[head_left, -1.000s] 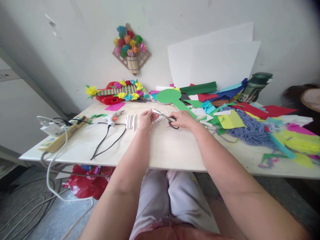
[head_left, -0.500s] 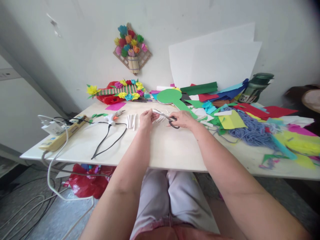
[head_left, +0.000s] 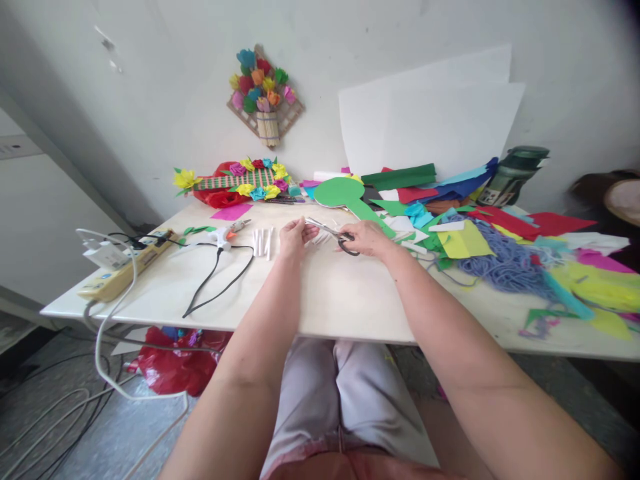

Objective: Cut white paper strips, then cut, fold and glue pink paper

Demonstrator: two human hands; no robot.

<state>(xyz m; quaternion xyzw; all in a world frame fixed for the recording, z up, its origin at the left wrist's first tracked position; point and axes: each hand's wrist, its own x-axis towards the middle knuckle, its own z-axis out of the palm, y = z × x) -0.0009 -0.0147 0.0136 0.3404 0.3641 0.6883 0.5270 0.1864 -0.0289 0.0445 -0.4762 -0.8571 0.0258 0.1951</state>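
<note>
My right hand [head_left: 369, 239] is closed around the black handles of a pair of scissors [head_left: 326, 229]. The blades point left and their tips reach the fingers of my left hand [head_left: 296, 235]. That hand is pinched at the tips; what it grips is too small to make out. Short white sticks [head_left: 263, 244] lie in a row just left of my left wrist. More thin white pieces [head_left: 321, 238] lie on the table under the scissors, partly hidden by them.
A white glue gun [head_left: 220, 239] with a black cord lies left, beside a yellow power strip [head_left: 125, 267]. Behind my hands is a green paper shape [head_left: 340, 193]. Coloured paper, blue-grey yarn [head_left: 500, 263] and a dark green bottle [head_left: 513, 177] crowd the right side.
</note>
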